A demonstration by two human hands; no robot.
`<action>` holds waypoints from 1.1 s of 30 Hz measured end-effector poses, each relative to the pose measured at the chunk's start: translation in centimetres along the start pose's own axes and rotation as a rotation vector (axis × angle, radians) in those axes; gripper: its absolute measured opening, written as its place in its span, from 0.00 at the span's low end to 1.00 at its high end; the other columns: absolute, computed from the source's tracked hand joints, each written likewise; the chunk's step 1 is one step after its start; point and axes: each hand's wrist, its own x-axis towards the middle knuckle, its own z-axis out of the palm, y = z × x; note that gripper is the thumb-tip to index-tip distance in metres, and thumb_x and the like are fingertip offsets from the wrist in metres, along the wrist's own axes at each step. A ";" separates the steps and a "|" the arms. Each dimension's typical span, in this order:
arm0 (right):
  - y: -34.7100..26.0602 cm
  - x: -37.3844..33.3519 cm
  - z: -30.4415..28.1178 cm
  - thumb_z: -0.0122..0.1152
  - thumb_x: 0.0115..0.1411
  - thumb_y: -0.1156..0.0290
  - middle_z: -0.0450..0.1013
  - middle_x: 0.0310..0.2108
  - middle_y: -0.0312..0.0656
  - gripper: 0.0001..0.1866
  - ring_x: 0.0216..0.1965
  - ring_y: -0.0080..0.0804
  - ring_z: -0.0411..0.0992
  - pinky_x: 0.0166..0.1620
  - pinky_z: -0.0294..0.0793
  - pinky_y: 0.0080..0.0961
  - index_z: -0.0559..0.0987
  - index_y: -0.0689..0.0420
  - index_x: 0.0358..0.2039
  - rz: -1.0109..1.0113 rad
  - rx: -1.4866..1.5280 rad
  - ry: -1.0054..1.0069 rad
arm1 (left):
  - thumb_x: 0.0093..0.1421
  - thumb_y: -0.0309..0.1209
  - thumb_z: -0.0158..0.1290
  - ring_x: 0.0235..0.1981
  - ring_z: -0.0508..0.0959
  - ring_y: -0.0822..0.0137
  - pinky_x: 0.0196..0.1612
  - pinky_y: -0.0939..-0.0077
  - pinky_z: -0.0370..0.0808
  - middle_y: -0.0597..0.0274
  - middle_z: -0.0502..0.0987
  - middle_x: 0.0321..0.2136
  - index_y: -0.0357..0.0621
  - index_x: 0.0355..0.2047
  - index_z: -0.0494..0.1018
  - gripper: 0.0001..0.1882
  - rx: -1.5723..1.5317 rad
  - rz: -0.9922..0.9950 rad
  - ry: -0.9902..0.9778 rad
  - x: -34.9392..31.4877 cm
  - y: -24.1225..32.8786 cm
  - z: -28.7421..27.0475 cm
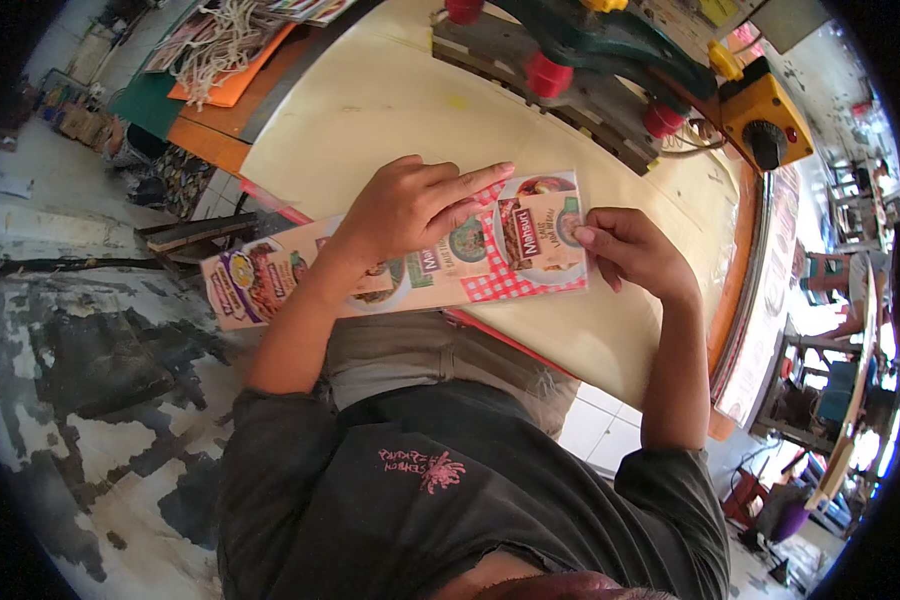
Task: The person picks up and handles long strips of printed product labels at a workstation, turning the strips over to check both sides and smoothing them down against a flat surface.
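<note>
A long printed strip (478, 268) with food pictures and red-and-white checks lies slanted across the near part of a cream-topped table (370, 130). Its left end sticks out past the table edge. My left hand (410, 208) rests on the strip, index finger and thumb stretched to the right, the other fingers partly curled. At the strip's right end my right hand (632, 250) is closed, thumb and fingers pinching the edge. The strip looks glossy, as if covered in clear film. My left hand and forearm hide part of its middle.
Beyond the strip stands a green machine frame (570, 45) with red knobs and a metal bar (530, 85). A yellow control box (767, 115) with a black dial sits at its right. Pale strings (220, 45) lie on an orange folder (235, 78) at far left.
</note>
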 end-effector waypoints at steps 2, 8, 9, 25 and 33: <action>0.0 -0.3 -0.4 0.55 0.72 0.54 0.69 0.19 0.31 0.20 0.15 0.15 0.64 0.20 0.58 0.15 0.76 0.59 0.32 -0.008 0.032 0.032 | 0.60 0.37 0.61 0.24 0.75 0.62 0.34 0.67 0.72 0.63 0.76 0.24 0.52 0.63 0.73 0.29 0.009 -0.047 0.097 -0.2 0.2 0.4; -1.0 -0.2 0.2 0.59 0.71 0.57 0.71 0.21 0.31 0.18 0.18 0.16 0.66 0.21 0.59 0.16 0.77 0.60 0.31 -0.103 0.036 0.324 | 0.58 0.41 0.63 0.25 0.76 0.61 0.34 0.66 0.72 0.63 0.78 0.26 0.49 0.59 0.76 0.28 -0.053 -0.049 0.237 -1.0 0.3 -0.5; -0.7 0.0 0.2 0.59 0.71 0.58 0.70 0.20 0.31 0.17 0.18 0.16 0.66 0.22 0.59 0.16 0.78 0.60 0.32 -0.148 -0.020 0.390 | 0.58 0.41 0.63 0.27 0.78 0.62 0.35 0.67 0.74 0.63 0.80 0.29 0.49 0.58 0.76 0.27 -0.051 -0.051 0.233 -1.0 0.4 -0.8; -0.2 0.6 2.0 0.67 0.60 0.64 0.60 0.69 0.56 0.30 0.71 0.56 0.54 0.71 0.54 0.49 0.73 0.57 0.62 -0.475 -0.914 0.436 | 0.60 0.46 0.65 0.29 0.81 0.60 0.36 0.70 0.76 0.54 0.80 0.29 0.35 0.43 0.78 0.24 -0.224 -0.347 0.205 -5.2 -1.6 -5.0; -1.4 -0.3 2.9 0.65 0.60 0.45 0.56 0.71 0.62 0.42 0.74 0.55 0.51 0.73 0.50 0.49 0.70 0.63 0.65 -0.514 -0.322 -0.206 | 0.66 0.34 0.62 0.35 0.77 0.81 0.40 0.80 0.75 0.69 0.83 0.35 0.35 0.45 0.79 0.14 -0.532 -0.420 0.588 -8.8 -1.7 -10.6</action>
